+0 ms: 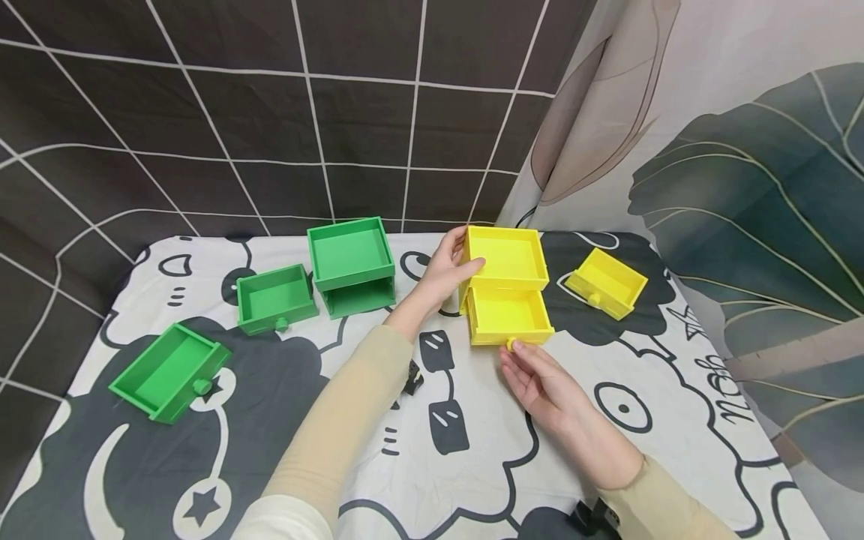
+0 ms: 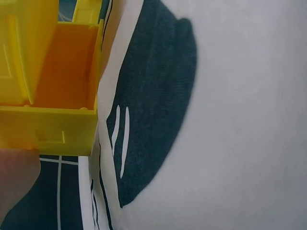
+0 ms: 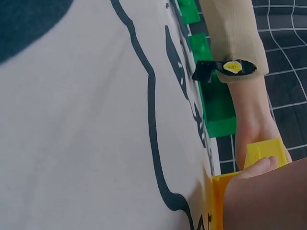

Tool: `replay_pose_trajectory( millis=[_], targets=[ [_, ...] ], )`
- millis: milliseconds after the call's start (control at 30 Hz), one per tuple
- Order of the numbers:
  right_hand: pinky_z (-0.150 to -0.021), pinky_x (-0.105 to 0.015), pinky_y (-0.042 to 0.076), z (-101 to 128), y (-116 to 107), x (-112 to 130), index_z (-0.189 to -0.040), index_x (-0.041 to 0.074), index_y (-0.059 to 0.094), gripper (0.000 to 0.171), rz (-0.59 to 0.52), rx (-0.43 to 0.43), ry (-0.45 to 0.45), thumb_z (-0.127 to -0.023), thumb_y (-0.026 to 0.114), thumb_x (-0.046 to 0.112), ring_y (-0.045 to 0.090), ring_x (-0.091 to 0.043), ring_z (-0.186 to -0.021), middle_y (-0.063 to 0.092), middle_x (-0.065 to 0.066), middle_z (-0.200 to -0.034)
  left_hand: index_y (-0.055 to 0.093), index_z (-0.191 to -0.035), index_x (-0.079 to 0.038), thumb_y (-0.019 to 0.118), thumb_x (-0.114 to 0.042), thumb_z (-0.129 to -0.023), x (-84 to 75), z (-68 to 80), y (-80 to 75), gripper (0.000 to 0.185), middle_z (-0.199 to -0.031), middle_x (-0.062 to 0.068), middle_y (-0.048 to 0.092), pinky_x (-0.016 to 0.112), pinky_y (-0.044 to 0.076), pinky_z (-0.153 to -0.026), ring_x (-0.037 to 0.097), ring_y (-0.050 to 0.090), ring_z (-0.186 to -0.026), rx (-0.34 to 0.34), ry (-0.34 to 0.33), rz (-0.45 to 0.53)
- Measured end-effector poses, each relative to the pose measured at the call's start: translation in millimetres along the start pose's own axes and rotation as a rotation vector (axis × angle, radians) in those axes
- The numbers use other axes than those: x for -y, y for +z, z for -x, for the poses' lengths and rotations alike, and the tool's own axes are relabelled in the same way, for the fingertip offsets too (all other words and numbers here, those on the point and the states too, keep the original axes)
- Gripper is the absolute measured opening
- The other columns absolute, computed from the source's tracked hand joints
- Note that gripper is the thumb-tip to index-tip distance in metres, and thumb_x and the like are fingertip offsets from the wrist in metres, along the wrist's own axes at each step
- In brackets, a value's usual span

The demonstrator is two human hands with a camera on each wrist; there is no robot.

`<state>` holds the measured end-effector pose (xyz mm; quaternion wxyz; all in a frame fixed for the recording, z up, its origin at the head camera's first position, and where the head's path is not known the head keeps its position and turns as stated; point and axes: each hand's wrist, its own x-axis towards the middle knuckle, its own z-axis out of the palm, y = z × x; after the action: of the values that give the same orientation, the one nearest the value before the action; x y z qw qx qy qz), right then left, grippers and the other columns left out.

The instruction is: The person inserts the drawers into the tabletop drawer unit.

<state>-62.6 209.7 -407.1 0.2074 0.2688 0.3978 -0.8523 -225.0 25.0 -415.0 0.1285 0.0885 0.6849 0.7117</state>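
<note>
In the head view a small yellow cabinet (image 1: pixel 508 251) with an open-topped tray shape above stands at the back of the table. My left hand (image 1: pixel 442 268) grips its left side, thumb lying over the edge and fingers behind. Below the top, a yellow drawer (image 1: pixel 509 315) juts out toward me. My right hand (image 1: pixel 550 386) pinches the drawer's round knob (image 1: pixel 511 343) between thumb and fingers. Part of the yellow cabinet (image 2: pixel 53 132) also fills the upper left of the left wrist view. A second yellow drawer (image 1: pixel 610 281) lies apart to the right.
Left of the yellow cabinet stands a green cabinet (image 1: pixel 351 259) with a hollow lower slot. Two loose green drawers, one near it (image 1: pixel 275 298) and one farther left (image 1: pixel 170 371), lie on the patterned cloth (image 1: pixel 432 480). A dark gridded curtain (image 1: pixel 256 112) hangs behind the table.
</note>
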Motion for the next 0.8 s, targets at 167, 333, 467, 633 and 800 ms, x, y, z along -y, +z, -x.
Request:
replay_pose_trajectory(
  millis=[167, 333, 467, 633, 800],
  targets=[
    [-0.092, -0.017, 0.064, -3.3, 1.9, 0.2, -0.09, 0.018, 0.073, 0.03, 0.002, 0.01, -0.017, -0.112, 0.052, 0.014, 0.077, -0.004, -0.089, 0.081, 0.004, -0.09, 0.031, -0.164, -0.009, 0.067, -0.007, -0.101, -0.7, 0.3, 0.2, 0.073, -0.171, 0.01, 0.033, 0.026, 0.028, -0.135, 0.023, 0.029, -0.163, 0.002, 0.004, 0.006],
    [-0.093, -0.018, 0.064, -6.1, 4.0, 0.9, -0.09, 0.018, 0.073, 0.031, -0.006, 0.0, -0.015, -0.112, 0.052, 0.014, 0.077, -0.005, -0.089, 0.08, 0.003, -0.09, 0.031, -0.164, -0.007, 0.066, -0.006, -0.1, 0.3, 0.0, 0.3, 0.073, -0.171, 0.011, 0.033, 0.026, 0.027, -0.136, 0.023, 0.029, -0.162, 0.004, 0.019, 0.017],
    [-0.094, -0.017, 0.064, -8.5, 6.1, 1.1, -0.09, 0.018, 0.074, 0.033, 0.002, 0.007, -0.029, -0.113, 0.051, 0.014, 0.077, -0.005, -0.089, 0.08, 0.004, -0.09, 0.031, -0.164, -0.007, 0.066, -0.006, -0.1, 0.3, 0.4, 0.5, 0.073, -0.171, 0.011, 0.033, 0.026, 0.027, -0.136, 0.023, 0.029, -0.162, 0.005, 0.022, 0.012],
    [-0.093, -0.018, 0.064, -13.3, 10.5, 0.5, -0.088, 0.017, 0.075, 0.037, 0.002, 0.015, -0.031, -0.113, 0.049, 0.013, 0.077, -0.005, -0.087, 0.081, 0.004, -0.088, 0.03, -0.164, -0.008, 0.066, -0.007, -0.1, -0.1, 0.7, 0.3, 0.073, -0.172, 0.01, 0.033, 0.026, 0.027, -0.136, 0.023, 0.029, -0.163, 0.005, 0.018, -0.001],
    [-0.095, -0.018, 0.064, -17.7, 16.2, 2.4, -0.09, 0.016, 0.075, 0.027, -0.024, -0.013, -0.007, -0.11, 0.057, 0.015, 0.077, -0.006, -0.088, 0.08, 0.003, -0.088, 0.03, -0.164, -0.009, 0.066, -0.008, -0.1, 0.5, 0.4, 0.3, 0.074, -0.172, 0.009, 0.033, 0.027, 0.027, -0.136, 0.023, 0.03, -0.163, 0.002, 0.015, -0.001]
  ],
)
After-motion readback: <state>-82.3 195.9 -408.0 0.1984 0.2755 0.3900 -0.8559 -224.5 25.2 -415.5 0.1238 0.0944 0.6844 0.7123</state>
